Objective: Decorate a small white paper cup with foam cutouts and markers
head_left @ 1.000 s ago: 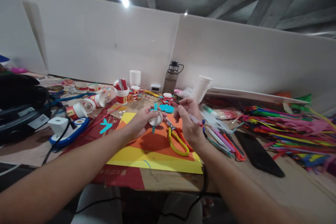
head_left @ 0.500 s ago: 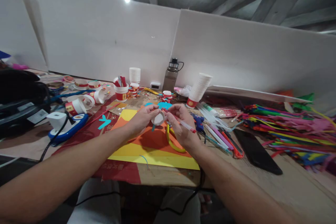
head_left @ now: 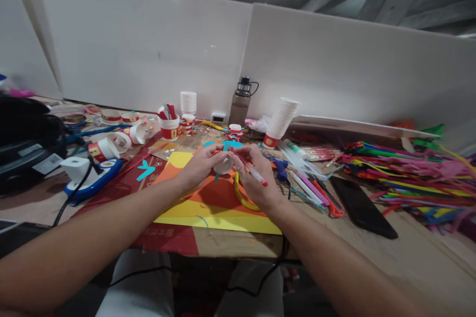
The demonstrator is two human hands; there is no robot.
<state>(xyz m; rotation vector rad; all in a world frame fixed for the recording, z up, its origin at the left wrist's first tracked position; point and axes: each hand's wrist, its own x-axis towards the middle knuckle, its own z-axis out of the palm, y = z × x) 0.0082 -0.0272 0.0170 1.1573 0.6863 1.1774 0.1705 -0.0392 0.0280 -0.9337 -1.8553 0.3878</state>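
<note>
A small white round paper-cup piece (head_left: 224, 166) with teal paper strips on it is pinched in the fingers of my left hand (head_left: 201, 164). My right hand (head_left: 258, 173) is closed around a pen (head_left: 256, 174) with a clear barrel and red end, its tip close to the cup piece. Fingers hide the pen tip and part of the cup rim. Beneath both hands are orange paper (head_left: 217, 200) and yellow paper (head_left: 223, 224). Scissors with a yellow handle (head_left: 243, 198) lie under my right hand, partly covered.
Stacked paper cups (head_left: 281, 121), a bottle (head_left: 240, 104) and a cup of tools (head_left: 169, 126) stand at the back. Right are a blue glue gun (head_left: 281, 169), a black phone (head_left: 362, 207) and colourful pipe cleaners (head_left: 401, 173). Left sits a blue power strip (head_left: 94, 183).
The pen's rear end has swung slightly left and my right fingers have drawn in closer to the cup piece. The whole view has shifted a little.
</note>
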